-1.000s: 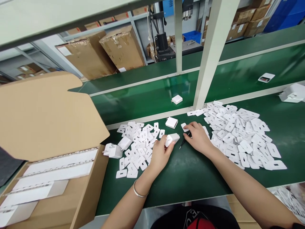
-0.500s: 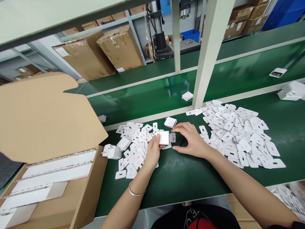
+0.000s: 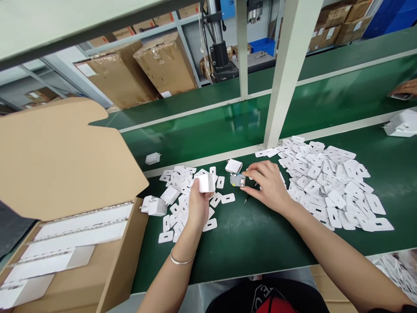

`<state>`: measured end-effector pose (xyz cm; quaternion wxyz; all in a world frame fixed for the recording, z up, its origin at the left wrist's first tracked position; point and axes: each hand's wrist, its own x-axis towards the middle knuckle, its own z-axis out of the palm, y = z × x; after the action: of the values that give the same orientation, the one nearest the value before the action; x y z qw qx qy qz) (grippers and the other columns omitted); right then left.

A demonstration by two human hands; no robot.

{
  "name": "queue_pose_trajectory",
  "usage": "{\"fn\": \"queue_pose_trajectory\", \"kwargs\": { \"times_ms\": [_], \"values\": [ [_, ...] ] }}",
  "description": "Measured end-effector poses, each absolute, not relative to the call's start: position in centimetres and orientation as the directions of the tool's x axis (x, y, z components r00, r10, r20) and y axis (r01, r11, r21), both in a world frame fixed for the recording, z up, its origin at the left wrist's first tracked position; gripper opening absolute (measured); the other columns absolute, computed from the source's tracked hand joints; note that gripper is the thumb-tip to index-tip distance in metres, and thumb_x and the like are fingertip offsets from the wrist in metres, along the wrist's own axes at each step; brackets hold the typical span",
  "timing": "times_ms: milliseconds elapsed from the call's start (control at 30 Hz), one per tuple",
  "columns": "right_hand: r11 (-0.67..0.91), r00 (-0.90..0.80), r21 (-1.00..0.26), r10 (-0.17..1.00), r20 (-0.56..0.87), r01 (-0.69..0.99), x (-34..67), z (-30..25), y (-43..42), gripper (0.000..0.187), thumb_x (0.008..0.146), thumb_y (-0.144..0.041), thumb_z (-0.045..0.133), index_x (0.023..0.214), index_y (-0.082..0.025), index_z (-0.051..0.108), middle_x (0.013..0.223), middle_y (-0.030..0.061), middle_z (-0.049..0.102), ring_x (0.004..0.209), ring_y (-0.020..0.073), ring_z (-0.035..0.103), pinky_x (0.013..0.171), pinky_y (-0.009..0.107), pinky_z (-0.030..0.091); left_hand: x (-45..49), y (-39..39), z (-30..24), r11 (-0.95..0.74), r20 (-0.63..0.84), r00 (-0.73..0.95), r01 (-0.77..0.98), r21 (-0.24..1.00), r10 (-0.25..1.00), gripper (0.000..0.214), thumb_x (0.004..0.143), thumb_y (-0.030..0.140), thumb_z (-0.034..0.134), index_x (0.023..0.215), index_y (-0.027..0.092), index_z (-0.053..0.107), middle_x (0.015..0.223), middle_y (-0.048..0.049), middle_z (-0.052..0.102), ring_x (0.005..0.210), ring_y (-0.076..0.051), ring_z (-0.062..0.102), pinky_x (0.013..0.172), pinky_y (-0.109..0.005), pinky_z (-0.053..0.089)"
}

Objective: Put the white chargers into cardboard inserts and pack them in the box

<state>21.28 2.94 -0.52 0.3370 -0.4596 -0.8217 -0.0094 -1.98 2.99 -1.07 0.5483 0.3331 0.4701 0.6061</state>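
Near the middle of the frame our left hand [image 3: 197,204] gripped the white shell [image 3: 206,182] with curled fingers, our right hand [image 3: 269,184] pinched what looked like its grey insert [image 3: 238,180] just above the green bench [image 3: 254,234], so we judged the two separated and the insert next needed careful setting down.

No readable text in view

White labels are seen on the cardboard boxes [image 3: 143,69] at the back, but their print is too small to be made out. Red marks are seen on the dark garment [image 3: 270,300] at the lower edge, cut off and not legible as letters.
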Motion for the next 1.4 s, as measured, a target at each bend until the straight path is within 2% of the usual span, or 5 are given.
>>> {"fn": "queue_pose_trajectory", "kwargs": {
  "times_ms": [167,1033,1133,1233,1400],
  "values": [
    [0.514,-0.36,-0.217,0.791,0.496,0.83,21.5,-0.9,3.4,0.022,0.098,-0.032,0.073,0.116,-0.02,0.07,0.118,0.0132,0.067,0.11,0.0334,0.056,0.086,0.043,0.04,-1.9,2.7,0.5,0.186,-0.037,0.27,-0.552,0.813,0.962,0.057,0.093,0.062,0.061,0.059,0.019,0.044,0.051,0.0063,0.026,0.048,-0.009,0.021,0.053,-0.026,0.027],
    [0.447,-0.338,-0.257,0.864,0.374,0.857,21.5,-2.3,3.8,0.018,0.1,-0.034,0.067,0.11,-0.019,0.07,0.111,0.0133,0.069,0.103,0.0334,0.056,0.081,0.044,0.041,-1.7,1.9,1.2,0.084,0.043,0.237,-0.501,0.861,0.971,0.059,0.088,0.063,0.056,0.052,0.021,0.036,0.051,0.0034,0.028,0.047,-0.01,0.024,0.055,-0.032,0.029],
    [0.449,-0.335,-0.268,0.863,0.378,0.853,21.6,-2.5,3.9,0.019,0.102,-0.036,0.064,0.108,-0.019,0.069,0.11,0.013,0.068,0.101,0.0329,0.056,0.08,0.044,0.041,-1.9,2.0,0.8,-0.026,0.076,0.184,-0.26,0.965,0.98,0.059,0.091,0.069,0.047,0.055,0.023,0.041,0.054,0.0019,0.033,0.05,-0.014,0.029,0.057,-0.033,0.033],
    [0.45,-0.335,-0.261,0.859,0.386,0.854,21.7,-2.6,4.1,0.021,0.102,-0.037,0.063,0.109,-0.018,0.069,0.109,0.013,0.068,0.101,0.0332,0.056,0.079,0.044,0.04,-2.1,2.1,-0.1,-0.175,0.155,0.122,0.177,0.968,0.98,0.048,0.089,0.059,0.059,0.06,0.022,0.051,0.07,-0.0039,0.05,0.07,-0.022,0.048,0.073,-0.039,0.041],
    [0.465,-0.342,-0.261,0.849,0.404,0.846,21.8,-2.8,4.3,0.027,0.102,-0.04,0.06,0.112,-0.017,0.07,0.109,0.0136,0.069,0.101,0.0343,0.057,0.079,0.045,0.041,-1.9,2.0,-1.8,-0.284,0.24,0.181,0.803,0.524,0.954,0.025,0.091,0.037,0.063,0.072,0.021,0.062,0.096,-0.0107,0.058,0.1,-0.033,0.052,0.095,-0.053,0.04]
  ]
}}
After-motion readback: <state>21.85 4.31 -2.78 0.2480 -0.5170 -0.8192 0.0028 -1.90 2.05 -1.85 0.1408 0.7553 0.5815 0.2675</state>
